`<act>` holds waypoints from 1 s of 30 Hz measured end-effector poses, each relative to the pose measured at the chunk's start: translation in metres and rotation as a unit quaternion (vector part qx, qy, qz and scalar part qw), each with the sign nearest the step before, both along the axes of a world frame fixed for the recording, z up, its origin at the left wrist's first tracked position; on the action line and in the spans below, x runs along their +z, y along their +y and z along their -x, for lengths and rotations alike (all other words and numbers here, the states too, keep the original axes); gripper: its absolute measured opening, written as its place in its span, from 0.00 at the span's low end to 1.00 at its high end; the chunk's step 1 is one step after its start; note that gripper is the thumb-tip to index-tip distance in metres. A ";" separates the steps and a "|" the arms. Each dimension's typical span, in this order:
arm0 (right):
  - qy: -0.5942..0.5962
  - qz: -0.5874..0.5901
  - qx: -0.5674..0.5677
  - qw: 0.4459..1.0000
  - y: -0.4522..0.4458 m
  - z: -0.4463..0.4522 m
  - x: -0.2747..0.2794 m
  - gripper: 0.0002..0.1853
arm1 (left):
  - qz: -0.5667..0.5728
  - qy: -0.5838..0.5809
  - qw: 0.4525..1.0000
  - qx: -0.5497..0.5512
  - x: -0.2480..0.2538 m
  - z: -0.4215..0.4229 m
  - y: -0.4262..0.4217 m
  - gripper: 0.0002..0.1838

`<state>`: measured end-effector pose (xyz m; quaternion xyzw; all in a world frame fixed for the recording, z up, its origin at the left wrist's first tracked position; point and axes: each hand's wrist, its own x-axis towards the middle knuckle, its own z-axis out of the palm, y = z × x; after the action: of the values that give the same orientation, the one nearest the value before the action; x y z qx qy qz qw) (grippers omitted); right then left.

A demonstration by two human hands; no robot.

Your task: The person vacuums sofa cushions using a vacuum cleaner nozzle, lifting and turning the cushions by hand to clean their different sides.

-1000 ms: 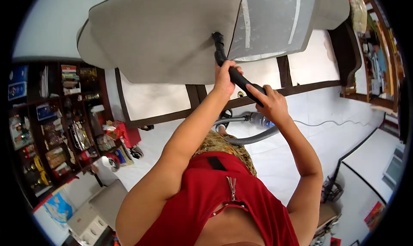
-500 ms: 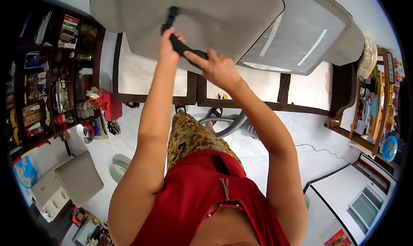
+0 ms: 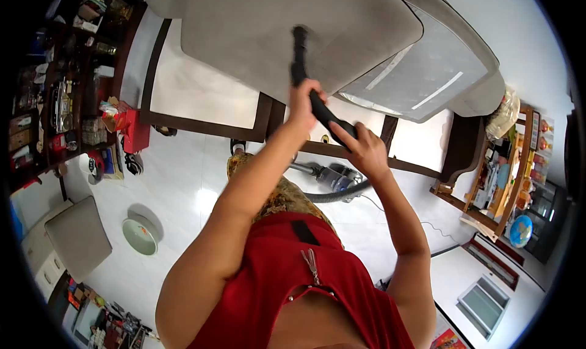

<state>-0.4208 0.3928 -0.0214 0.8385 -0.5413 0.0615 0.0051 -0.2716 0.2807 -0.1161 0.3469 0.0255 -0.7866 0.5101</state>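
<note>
A black vacuum wand (image 3: 330, 118) slants up from right to left, its dark nozzle (image 3: 299, 36) against the grey-beige cushion (image 3: 244, 31). My left hand (image 3: 305, 105) is wrapped round the wand's middle, near the cushion's lower edge. Farther back, my right hand (image 3: 366, 149) grips the handle end. A grey ribbed hose (image 3: 339, 196) curves below my right hand, beside a vacuum cleaner body (image 3: 336, 179) on the floor. Past the first cushion leans a second one with a grey underside (image 3: 421, 68) bearing pale strips.
Dark wooden sofa frame (image 3: 201, 128) spans the front. Packed shelves (image 3: 82, 92) and a red box (image 3: 135, 132) stand left. On the floor (image 3: 183, 196) is a green basin (image 3: 140, 236). At right are a wooden shelf unit (image 3: 522, 166), globe (image 3: 520, 230) and trailing cord (image 3: 434, 227).
Both hands and the wand have swung right and lower in view since the previous frame. The camera view has shifted too, bringing the vacuum body and basin more fully into sight.
</note>
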 end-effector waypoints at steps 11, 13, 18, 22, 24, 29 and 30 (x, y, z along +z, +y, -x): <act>-0.008 -0.078 -0.001 0.997 -0.081 -0.075 -0.057 0.46 | -0.015 -0.043 0.999 0.031 -0.087 -0.084 -0.082 0.09; 0.009 -0.120 -0.031 0.992 -0.047 -0.032 -0.050 0.46 | -0.034 -0.030 0.999 0.007 -0.095 -0.027 -0.049 0.07; 0.093 -0.145 -0.072 0.982 0.026 0.018 -0.026 0.48 | -0.128 0.071 0.988 -0.044 -0.095 0.057 0.028 0.15; 0.069 -0.125 -0.031 0.989 0.019 0.003 -0.016 0.47 | -0.110 0.046 0.993 -0.005 -0.051 0.024 0.027 0.08; 0.037 -0.063 0.025 0.997 -0.008 -0.021 -0.028 0.46 | -0.049 -0.008 0.999 0.020 -0.038 -0.021 0.006 0.10; -0.039 -0.019 0.072 0.996 -0.113 -0.125 -0.053 0.47 | 0.040 -0.067 0.990 0.116 -0.039 -0.160 -0.095 0.09; -0.045 -0.018 0.075 0.996 -0.131 -0.141 -0.061 0.47 | 0.033 -0.050 0.993 0.104 -0.039 -0.183 -0.111 0.08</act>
<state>-0.2802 0.2616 -0.0827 0.8731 -0.4775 0.0899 -0.0393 -0.0882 0.1701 -0.1550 0.3641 0.0100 -0.7116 0.6008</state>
